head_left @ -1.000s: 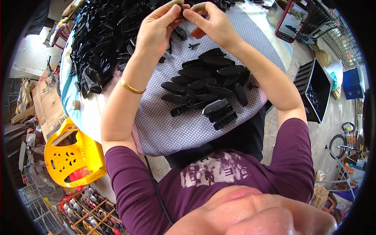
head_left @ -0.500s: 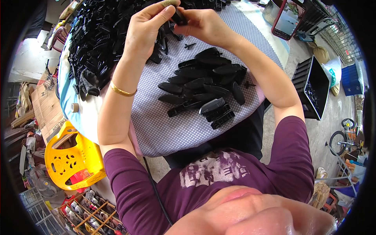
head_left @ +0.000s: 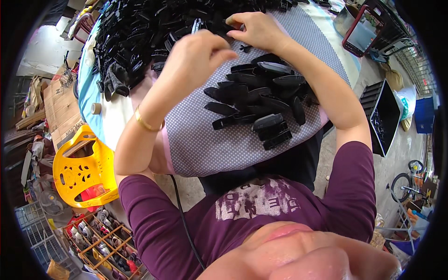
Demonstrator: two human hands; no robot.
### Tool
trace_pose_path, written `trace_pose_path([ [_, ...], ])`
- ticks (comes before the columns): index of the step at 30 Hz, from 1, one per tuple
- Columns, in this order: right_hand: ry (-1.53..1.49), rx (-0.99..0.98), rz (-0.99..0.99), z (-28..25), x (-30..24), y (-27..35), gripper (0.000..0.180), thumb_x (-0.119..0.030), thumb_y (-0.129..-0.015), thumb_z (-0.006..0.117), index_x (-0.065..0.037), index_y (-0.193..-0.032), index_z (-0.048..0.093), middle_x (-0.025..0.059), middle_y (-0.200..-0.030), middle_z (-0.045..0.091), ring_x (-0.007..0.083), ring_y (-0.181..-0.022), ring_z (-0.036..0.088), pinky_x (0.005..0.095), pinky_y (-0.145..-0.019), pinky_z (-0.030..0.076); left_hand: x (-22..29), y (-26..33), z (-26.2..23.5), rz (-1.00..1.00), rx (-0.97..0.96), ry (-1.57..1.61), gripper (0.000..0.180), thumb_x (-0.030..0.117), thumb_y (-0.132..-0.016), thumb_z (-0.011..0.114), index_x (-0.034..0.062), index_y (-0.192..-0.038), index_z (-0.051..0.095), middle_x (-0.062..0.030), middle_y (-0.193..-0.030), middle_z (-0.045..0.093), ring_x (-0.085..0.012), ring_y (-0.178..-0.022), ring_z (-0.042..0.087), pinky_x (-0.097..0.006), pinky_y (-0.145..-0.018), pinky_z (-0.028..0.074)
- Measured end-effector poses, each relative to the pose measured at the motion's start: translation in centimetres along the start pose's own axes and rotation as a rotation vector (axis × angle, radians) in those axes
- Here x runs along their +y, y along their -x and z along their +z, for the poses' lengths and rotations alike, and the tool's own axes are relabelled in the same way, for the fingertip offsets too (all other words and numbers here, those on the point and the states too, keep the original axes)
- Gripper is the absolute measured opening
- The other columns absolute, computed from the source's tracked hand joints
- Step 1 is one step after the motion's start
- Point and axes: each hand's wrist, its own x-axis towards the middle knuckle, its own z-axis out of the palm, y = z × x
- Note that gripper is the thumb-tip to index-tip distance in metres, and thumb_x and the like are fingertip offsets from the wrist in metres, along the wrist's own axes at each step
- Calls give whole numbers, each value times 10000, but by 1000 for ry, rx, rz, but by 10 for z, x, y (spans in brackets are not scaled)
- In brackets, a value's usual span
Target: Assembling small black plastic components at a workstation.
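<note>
The hands have parted since half a second ago, the left hand (head_left: 200, 58) drawn nearer the body, blurred, fingers curled and thumb apart; whether it grips anything cannot be told. The right hand (head_left: 255, 31), thumb and forefinger slightly spread around nothing visible, hovers beside the large heap of black parts (head_left: 133, 44), beyond the smaller black pile (head_left: 249, 80) on dotted cloth (head_left: 196, 144).

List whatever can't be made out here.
In the head view:
Left hand: blurred; its palm is mostly hidden by the hand's back.
Large heap of black parts: far side cut off by the top edge.
Pieces in the black crate: too small to identify.
</note>
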Motion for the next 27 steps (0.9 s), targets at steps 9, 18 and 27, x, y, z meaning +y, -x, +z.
trace_pose_path([
  [9,136,-208,83,-26,6,7,256,-175,-686,659,-41,-903,672,124,-848,676,290,-783,648,363,-723,520,-25,-23,54,10,115,-733,292,333,-760,697,42,-775,688,-101,-865,626,-261,-880,594,-349,-709,495],
  [18,-335,41,33,-42,19,5,380,-383,-808,693,-35,-958,665,129,-812,659,266,-707,638,341,-661,515,-31,-32,35,-9,257,-112,362,267,-759,731,-9,-977,642,-143,-892,650,-261,-831,632,-364,-720,505],
  [27,-455,108,63,-37,-59,2,400,-57,-802,671,24,-1151,493,151,-831,657,216,-738,655,312,-688,516,-31,-33,29,-463,392,1296,253,203,-915,595,-49,-936,588,-102,-880,632,-145,-775,627,-250,-718,552],
])
